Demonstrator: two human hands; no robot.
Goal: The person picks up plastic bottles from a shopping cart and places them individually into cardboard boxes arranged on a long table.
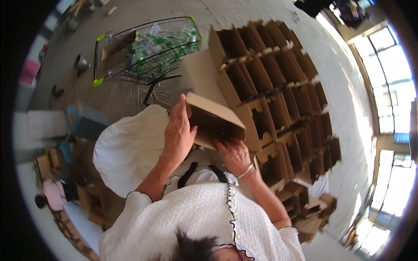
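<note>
Between my two hands is a small brown cardboard box (216, 109), tilted, with its dark inside facing me. My left hand (177, 128) presses flat along the box's left side, thumb bent over the near edge. At the lower right rim, my right hand (235, 155) grips the box with curled fingers, some of them hidden by the cardboard. A silvery bangle (245, 170) circles my right wrist. Just right of the box stand rows of open cardboard boxes (270, 71), stacked on their sides with openings toward me.
A wire cart (146, 80) full of clear and green plastic bottles (163, 50) stands ahead on the left. White cloth (130, 152) bulges beside my left arm. Loose cardboard pieces (311, 209) lie at the lower right. Another person (54, 193) is at the far left.
</note>
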